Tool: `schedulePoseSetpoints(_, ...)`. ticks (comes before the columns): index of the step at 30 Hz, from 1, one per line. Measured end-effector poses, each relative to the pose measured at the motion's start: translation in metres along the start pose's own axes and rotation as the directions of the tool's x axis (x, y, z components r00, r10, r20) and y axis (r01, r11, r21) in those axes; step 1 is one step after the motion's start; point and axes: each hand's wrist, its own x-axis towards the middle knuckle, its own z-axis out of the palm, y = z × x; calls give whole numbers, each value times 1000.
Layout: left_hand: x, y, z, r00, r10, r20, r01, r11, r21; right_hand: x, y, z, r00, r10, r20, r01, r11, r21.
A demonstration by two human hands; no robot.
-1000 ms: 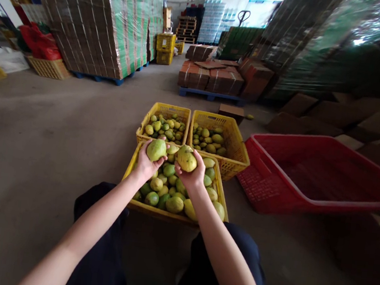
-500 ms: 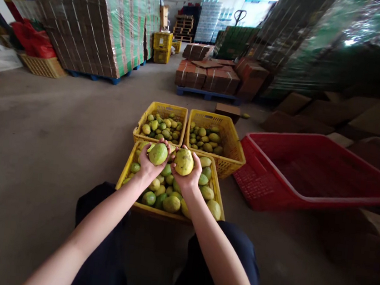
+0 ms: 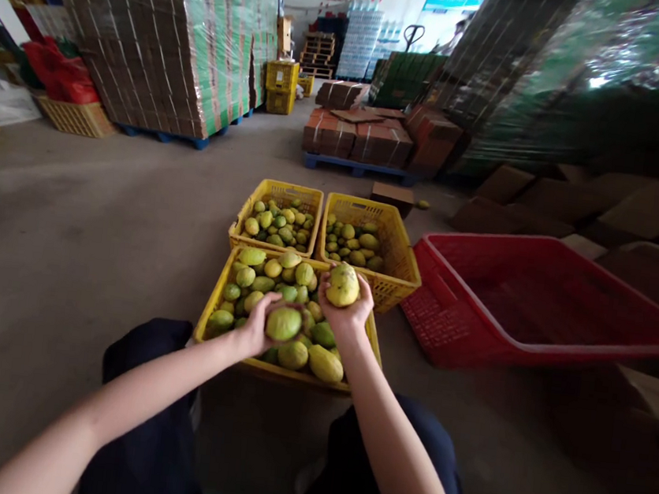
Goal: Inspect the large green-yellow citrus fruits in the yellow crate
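1. Firstly, toward the left, a tall, film-wrapped stack of brown and green cartons point(image 3: 144, 43) stands on a blue pallet point(image 3: 167, 136).
2. Next comes a wide, yellow plastic crate point(image 3: 218, 290) filled with green and yellow fruit, between the person's knees and two others.
3. Behind it, a smaller-looking yellow plastic crate point(image 3: 289, 192) holds similar fruit.
4. The left hand point(image 3: 258, 324) is curled around a rounded green fruit point(image 3: 283, 324) above the front crate; its far fingers are blurred.
5. The right hand point(image 3: 352, 310) cups a lumpy, yellow-green fruit point(image 3: 343, 284) with dark marks, over the front crate's far right part.
6. Beyond that hand stands a partly filled yellow crate point(image 3: 397, 239).
7. Rightmost, a large red plastic crate point(image 3: 473, 344) sits tilted.
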Motion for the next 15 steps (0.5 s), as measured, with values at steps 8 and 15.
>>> schedulePoseSetpoints(8, -37, -44, -102, 848, -524, -83, 442, 613, 655, 2, -55, -31, 982, -188, -7, 187, 979, -79)
schedulePoseSetpoints(15, 3, 7, -69, 985, -170, 29, 125, 821, 557, -1, -62, -28, 982, -141, -122, 145, 989, 22)
